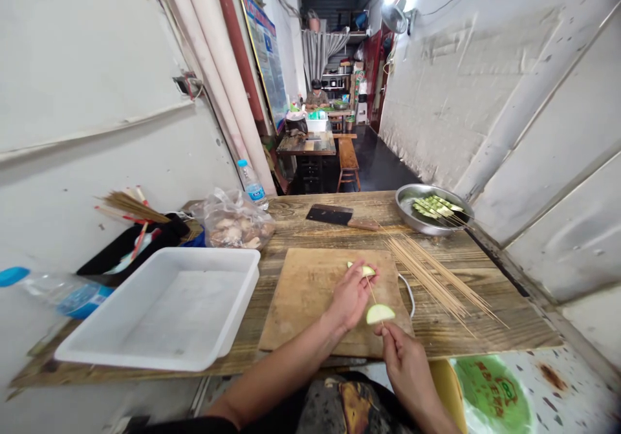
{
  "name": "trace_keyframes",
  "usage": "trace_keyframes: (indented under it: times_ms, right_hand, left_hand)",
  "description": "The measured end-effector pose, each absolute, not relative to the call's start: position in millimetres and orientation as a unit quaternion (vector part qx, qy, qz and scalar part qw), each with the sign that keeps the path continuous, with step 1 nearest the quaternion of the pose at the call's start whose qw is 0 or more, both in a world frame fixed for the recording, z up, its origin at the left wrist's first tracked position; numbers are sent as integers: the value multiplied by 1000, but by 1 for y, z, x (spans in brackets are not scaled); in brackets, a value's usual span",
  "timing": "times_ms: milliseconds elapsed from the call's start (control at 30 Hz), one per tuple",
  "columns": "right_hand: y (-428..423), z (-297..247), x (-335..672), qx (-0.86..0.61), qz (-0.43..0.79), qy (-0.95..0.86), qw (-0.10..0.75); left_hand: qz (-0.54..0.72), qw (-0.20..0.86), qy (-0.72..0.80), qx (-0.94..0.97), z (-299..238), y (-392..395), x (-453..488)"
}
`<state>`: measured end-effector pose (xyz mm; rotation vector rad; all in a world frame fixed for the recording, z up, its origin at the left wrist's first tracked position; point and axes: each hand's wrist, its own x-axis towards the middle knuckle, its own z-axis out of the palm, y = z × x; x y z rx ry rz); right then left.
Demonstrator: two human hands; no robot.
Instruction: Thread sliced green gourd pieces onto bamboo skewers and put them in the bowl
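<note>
My left hand point(350, 295) pinches a pale green vegetable slice point(367, 270) over the wooden cutting board point(301, 301). My right hand point(405, 363), fingers closed, grips a thin bamboo skewer point(372, 292) that carries another pale green slice point(380, 313) and points up toward the slice in my left hand. Both hands hover at the board's right front corner, close together.
A fan of loose bamboo skewers point(436, 279) lies right of the board. A metal bowl point(405, 211) of skewered green pieces sits at back right, a cleaver point(334, 215) behind the board. A white plastic tray point(165, 308), bagged mushrooms point(235, 224) and water bottles stand left. A person sits far down the corridor.
</note>
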<state>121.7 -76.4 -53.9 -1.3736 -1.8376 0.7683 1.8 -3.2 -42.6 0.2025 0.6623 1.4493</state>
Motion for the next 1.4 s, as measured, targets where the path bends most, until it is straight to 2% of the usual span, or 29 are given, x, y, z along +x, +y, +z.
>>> trace_keyframes:
  times_ms: [333, 600, 667, 800, 867, 967, 1067, 1400]
  right_hand:
    - [-68, -62, 121, -546, 253, -719, 348]
    - [-59, -65, 127, -541, 240, -715, 371]
    - [-56, -67, 134, -554, 235, -703, 378]
    - [-53, -71, 145, -577, 245, -685, 372]
    - [-54, -73, 146, -577, 254, -682, 371]
    - [-55, -75, 146, -576, 264, -679, 370]
    - [-57, -77, 146, -575, 272, -678, 368]
    - [-65, -69, 138, -527, 296, -705, 371]
  left_hand:
    - [624, 692, 329, 153, -44, -14, 9]
    - [589, 730, 306, 165, -56, -23, 13]
    - [611, 664, 369, 221, -62, -14, -4]
    - [612, 408, 539, 411, -72, 12, -46]
    - [579, 379, 541, 479, -75, 24, -60]
    - [515, 465, 479, 537, -78, 39, -66]
    - [478, 568, 445, 501, -81, 53, -65]
    - [534, 688, 425, 247, -79, 49, -46]
